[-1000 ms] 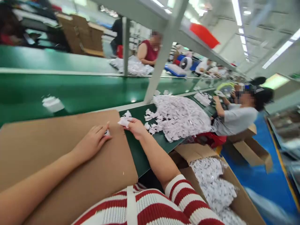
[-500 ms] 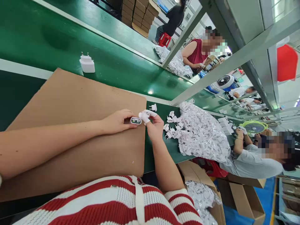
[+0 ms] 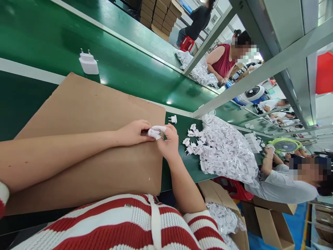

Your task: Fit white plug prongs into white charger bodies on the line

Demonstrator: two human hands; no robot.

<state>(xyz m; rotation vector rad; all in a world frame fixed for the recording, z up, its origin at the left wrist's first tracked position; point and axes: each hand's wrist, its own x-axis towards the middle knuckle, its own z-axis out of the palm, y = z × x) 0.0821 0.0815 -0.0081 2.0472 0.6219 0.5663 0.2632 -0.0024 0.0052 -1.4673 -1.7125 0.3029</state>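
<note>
Over the right part of the cardboard sheet [image 3: 104, 114], my two hands meet. My left hand [image 3: 134, 132] is closed around a white charger housing [image 3: 147, 132], mostly hidden by fingers now. My right hand [image 3: 166, 139] wears white finger covers on thumb and forefinger, and these are pinched together against the housing's right end. Whatever lies between them is hidden. Just beyond my right hand, a loose white two-pin plug piece [image 3: 173, 119] lies on the green table. A finished-looking white charger [image 3: 88, 63] with two pins upward stands at the far left.
Right of my hands lie several loose plug pieces [image 3: 193, 142] and a large clear bag [image 3: 227, 149] full of them. Metal frame posts [image 3: 205, 38] rise beyond. A co-worker in a grey shirt [image 3: 283, 184] sits at right. Open cardboard boxes [image 3: 270, 222] stand on the floor.
My right hand has moved left, its covered fingers now over the housing's open end, which was visible before. The view has shifted slightly.
</note>
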